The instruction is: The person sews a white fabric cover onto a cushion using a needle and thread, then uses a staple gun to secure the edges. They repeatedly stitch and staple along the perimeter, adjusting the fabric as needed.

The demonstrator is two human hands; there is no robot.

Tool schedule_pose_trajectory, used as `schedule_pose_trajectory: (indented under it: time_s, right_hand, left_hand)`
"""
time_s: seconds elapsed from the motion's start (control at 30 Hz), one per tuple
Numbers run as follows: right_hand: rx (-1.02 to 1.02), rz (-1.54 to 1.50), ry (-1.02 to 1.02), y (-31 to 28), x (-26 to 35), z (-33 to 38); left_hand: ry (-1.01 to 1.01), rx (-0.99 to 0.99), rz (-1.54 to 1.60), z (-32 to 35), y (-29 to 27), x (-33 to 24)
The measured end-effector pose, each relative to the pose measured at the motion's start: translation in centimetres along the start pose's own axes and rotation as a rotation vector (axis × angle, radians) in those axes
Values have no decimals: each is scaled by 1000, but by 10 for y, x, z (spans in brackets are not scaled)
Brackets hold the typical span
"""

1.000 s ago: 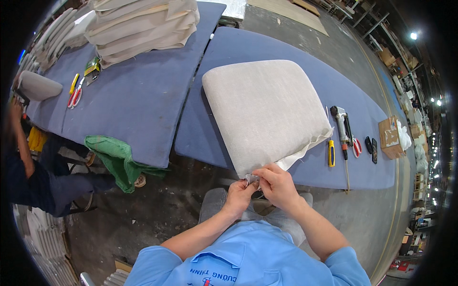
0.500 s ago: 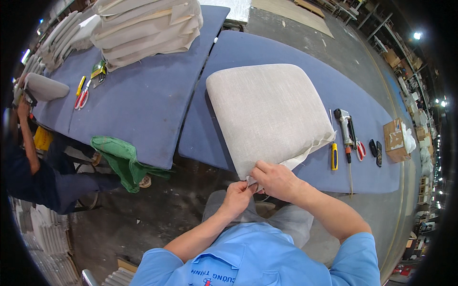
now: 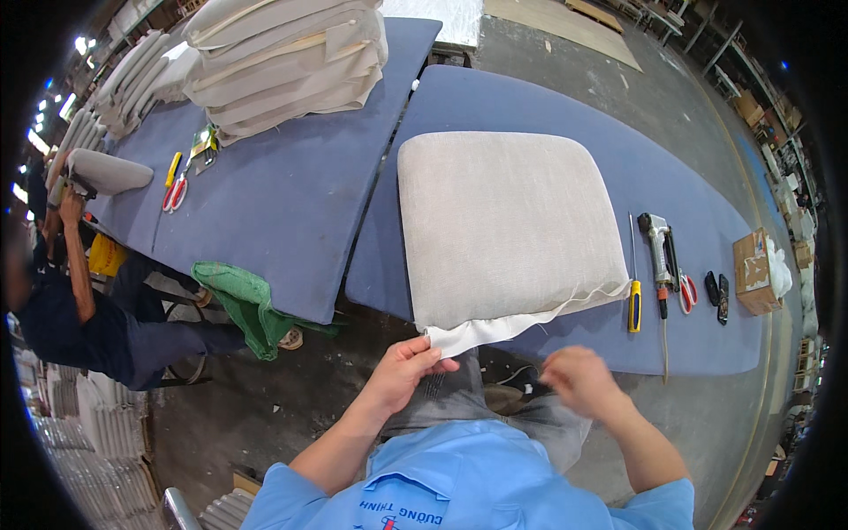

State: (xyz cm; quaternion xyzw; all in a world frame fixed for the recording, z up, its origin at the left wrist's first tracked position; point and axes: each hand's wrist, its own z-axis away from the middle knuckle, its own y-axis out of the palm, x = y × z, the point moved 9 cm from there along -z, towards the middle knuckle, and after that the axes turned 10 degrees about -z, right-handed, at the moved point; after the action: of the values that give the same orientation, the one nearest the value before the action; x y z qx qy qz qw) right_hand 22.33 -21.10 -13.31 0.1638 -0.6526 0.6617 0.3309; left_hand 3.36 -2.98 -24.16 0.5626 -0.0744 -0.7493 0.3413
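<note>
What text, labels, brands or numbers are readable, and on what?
Blue shirt: dark lettering, readable; I'm not copying its wording.
Cardboard box: any print too small to read.
Yellow-green packet: too small to read.
Pale cushion: no text visible.

Free room left of cushion (image 3: 512, 230), screwdriver (image 3: 634, 311) close at right

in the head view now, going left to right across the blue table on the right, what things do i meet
Grey-beige cushion, yellow-handled screwdriver, silver air tool, red-handled scissors, two small dark objects, cardboard box.
</note>
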Motion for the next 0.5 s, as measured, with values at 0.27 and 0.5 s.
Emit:
schedule_pose_trajectory:
  time_s: [0.27, 0.5]
  right_hand:
    - [-267, 279, -235, -11, 42, -55]
    - [-287, 236, -384, 38, 47, -122]
  left_hand:
    - [577, -738, -1201, 20, 6, -63]
    - [641, -541, -1415, -18, 4, -92]
